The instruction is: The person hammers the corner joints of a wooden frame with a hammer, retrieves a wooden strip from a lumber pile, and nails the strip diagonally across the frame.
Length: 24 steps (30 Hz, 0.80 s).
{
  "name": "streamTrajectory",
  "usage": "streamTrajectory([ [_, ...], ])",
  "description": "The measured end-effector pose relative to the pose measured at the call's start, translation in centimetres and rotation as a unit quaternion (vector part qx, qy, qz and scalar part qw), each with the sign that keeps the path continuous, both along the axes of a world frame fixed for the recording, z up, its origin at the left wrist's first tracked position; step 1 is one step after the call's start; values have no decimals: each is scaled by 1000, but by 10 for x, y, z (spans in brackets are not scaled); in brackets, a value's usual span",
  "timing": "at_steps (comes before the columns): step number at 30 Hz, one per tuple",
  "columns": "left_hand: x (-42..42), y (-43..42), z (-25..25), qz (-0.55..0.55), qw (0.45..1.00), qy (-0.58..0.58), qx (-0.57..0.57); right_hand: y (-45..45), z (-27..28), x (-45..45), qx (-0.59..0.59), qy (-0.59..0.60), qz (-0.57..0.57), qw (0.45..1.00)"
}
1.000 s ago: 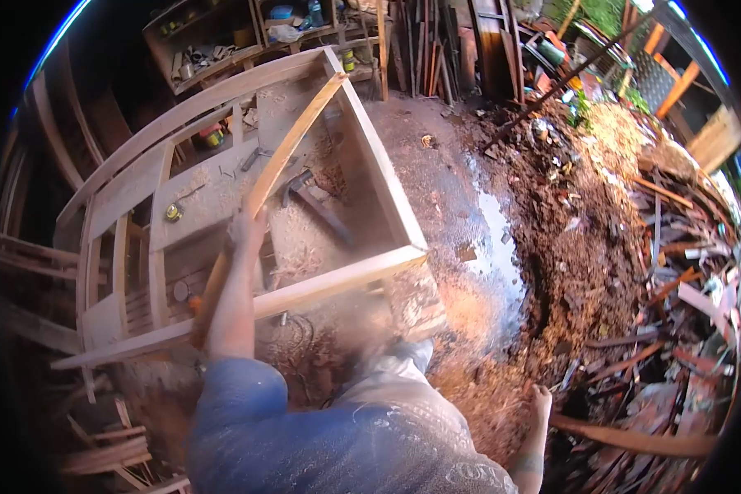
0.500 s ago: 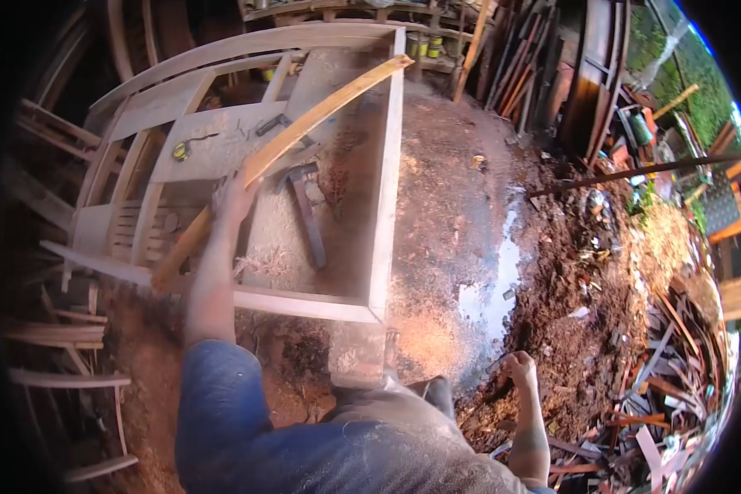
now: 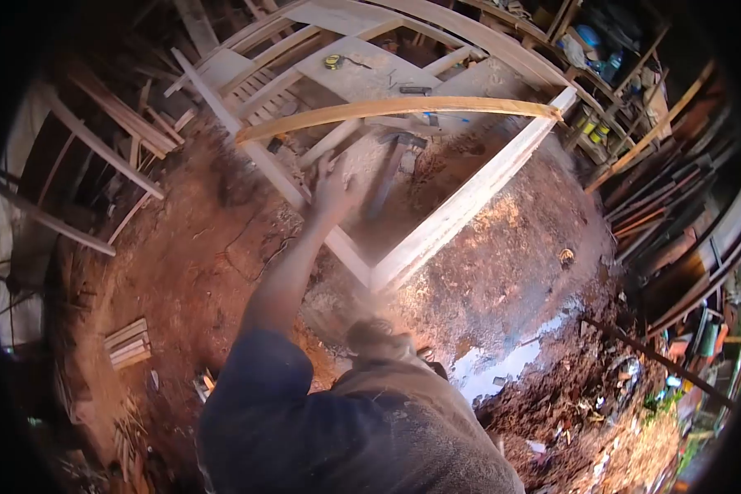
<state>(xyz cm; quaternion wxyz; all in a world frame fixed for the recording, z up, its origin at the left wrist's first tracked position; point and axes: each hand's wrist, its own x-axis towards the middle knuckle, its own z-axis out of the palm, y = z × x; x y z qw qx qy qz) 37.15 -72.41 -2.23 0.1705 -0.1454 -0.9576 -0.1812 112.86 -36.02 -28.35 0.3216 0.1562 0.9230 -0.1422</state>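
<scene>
My left hand point(image 3: 334, 185) is over the near part of the wooden frame point(image 3: 461, 206), fingers apart, holding nothing. Just beyond it a long wooden strip point(image 3: 403, 107) lies across the frame, touching its left and right rails. A hammer point(image 3: 393, 169) rests inside the frame, to the right of my left hand. Farther back on the pale panels are a yellow tape measure point(image 3: 333, 62) and a small dark tool point(image 3: 415, 90). My right hand is out of view.
Slatted wooden pieces point(image 3: 99, 222) stand at the left, with a small stack of wood point(image 3: 128, 344) on the dirt floor. Shelves point(image 3: 601, 132) and leaning boards point(image 3: 667, 214) are at the right. A puddle point(image 3: 498, 366) and a metal rod point(image 3: 659, 362) lie nearer.
My left hand has let go of the wooden strip, which now rests across the frame. The view has turned, and my right hand has gone out of sight.
</scene>
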Motion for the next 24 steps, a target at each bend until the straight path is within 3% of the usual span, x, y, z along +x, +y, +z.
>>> streamTrajectory([
  [1,3,-3,3,29,995,34,85,33,-4,2,31,-62,6,998],
  [4,-12,-34,10,112,992,10,51,143,-21,-19,105,-125,81,983],
  [6,-31,-71,8,137,985,2,108,220,-1,-80,-23,44,76,996],
  [7,-58,-103,-19,155,981,59,99,234,15,-121,198,193,152,949],
  [8,-81,-138,-40,155,982,92,-45,245,50,-182,261,10,269,927],
  [9,-106,-172,-57,278,956,-33,91,283,36,-224,224,26,205,953],
  [10,-115,-186,-53,317,937,-60,137,320,11,-263,185,42,138,972],
  [11,-120,-201,-55,325,926,-68,178,339,-5,-301,52,177,-151,971],
  [12,-129,-216,-60,330,914,-79,221,320,61,-367,-17,200,-230,952],
  [13,-139,-225,-65,328,903,-90,263,299,119,-427,-42,241,-239,940],
  [15,-162,-238,-72,324,872,-122,346,285,184,-524,-63,303,-216,926],
  [18,-191,-250,-80,303,852,-125,408,283,243,-646,-36,383,-125,915],
  [20,-202,-245,-81,201,894,5,401,282,284,-717,-60,349,-132,926],
  [21,-206,-238,-85,150,903,70,396,291,287,-750,-27,395,-93,914],
  [24,-205,-230,-70,278,870,-37,406,302,301,-819,81,432,14,898],
])
